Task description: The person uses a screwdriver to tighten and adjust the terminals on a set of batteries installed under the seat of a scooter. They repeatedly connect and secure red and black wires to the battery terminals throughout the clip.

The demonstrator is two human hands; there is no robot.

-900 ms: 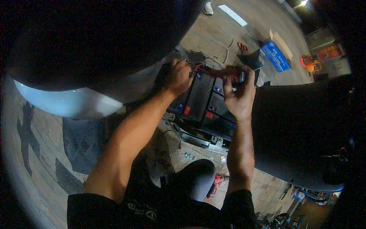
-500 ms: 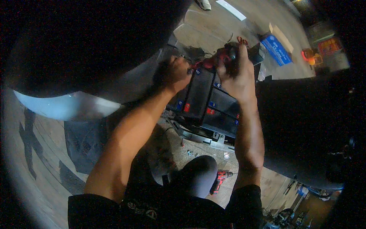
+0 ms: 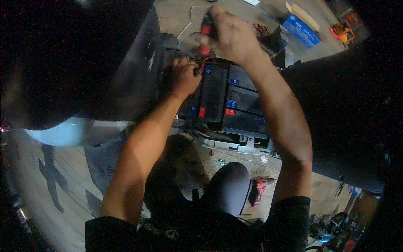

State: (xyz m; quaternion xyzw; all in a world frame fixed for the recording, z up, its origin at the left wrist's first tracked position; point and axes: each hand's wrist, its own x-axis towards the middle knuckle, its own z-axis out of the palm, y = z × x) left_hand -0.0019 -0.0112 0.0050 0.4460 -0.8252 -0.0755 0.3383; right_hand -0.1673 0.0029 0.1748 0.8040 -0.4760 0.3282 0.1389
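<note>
Several black batteries with small red and blue terminal caps sit packed in a grey metal tray inside a dark vehicle body. My left hand is closed at the far left corner of the pack, pinching red wires at a terminal. My right hand is raised above the pack's far edge, gripping a red-handled tool that points down toward the same terminal.
A red and black cordless drill lies on the wooden floor by my knee. Small screws are scattered under the tray. A blue box and an orange tool lie on the floor beyond. Dark body panels flank both sides.
My right hand has lifted away from the battery tops and moved toward the far edge, now holding the red-handled tool upright. My left hand stays at the terminal wires.
</note>
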